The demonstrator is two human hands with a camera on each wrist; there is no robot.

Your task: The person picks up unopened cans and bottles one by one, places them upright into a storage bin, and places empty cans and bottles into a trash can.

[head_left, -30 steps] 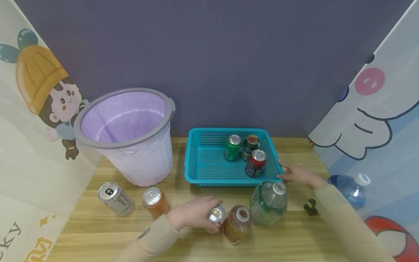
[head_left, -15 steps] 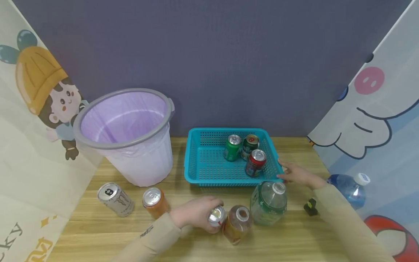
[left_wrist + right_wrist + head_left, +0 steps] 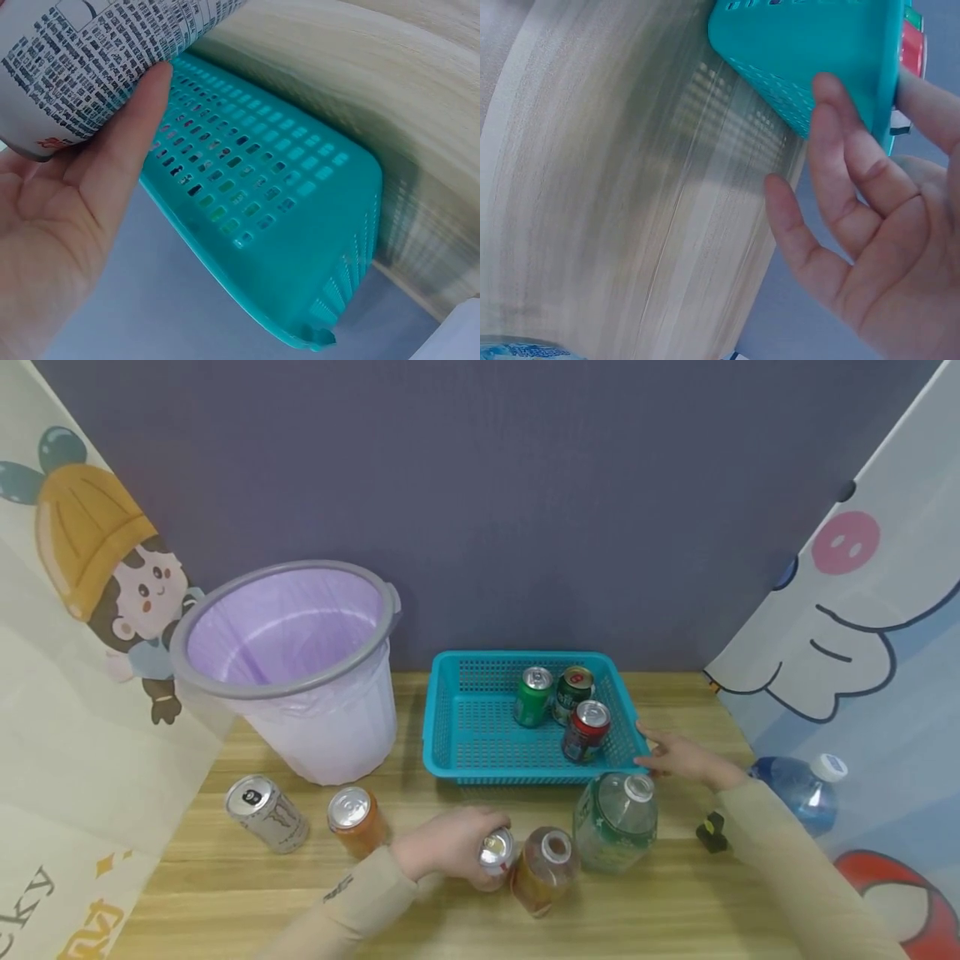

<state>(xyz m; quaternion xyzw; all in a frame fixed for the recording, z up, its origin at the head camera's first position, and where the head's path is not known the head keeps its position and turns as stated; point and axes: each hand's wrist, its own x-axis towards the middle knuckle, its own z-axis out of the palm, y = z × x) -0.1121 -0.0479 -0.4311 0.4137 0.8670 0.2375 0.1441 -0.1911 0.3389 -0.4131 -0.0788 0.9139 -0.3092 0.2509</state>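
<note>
My left hand (image 3: 453, 845) grips a white drink can (image 3: 497, 850) with a silver top, low at the front middle. In the left wrist view, the can's side (image 3: 112, 64) shows dense dark print, with a finger along it. A teal plastic basket (image 3: 450, 774) stands ahead, holding a green can (image 3: 533, 700), a dark green can (image 3: 573, 697) and a red can (image 3: 585, 739) on its right side. My right hand (image 3: 678, 760) holds the basket's right rim, thumb at the rim and fingertips against the outer wall; its other fingers (image 3: 791, 221) are loosely bent.
An amber bottle (image 3: 543, 872) and a green-labelled clear bottle (image 3: 617, 827) stand right of the held can. Left are an orange can (image 3: 360, 827) and a grey can (image 3: 270, 818). A lined bin (image 3: 337, 735) stands behind them; a blue bottle (image 3: 802, 793) is far right.
Almost nothing differs. The white can and my left hand have shifted very slightly; my right hand stays at the basket's rim.
</note>
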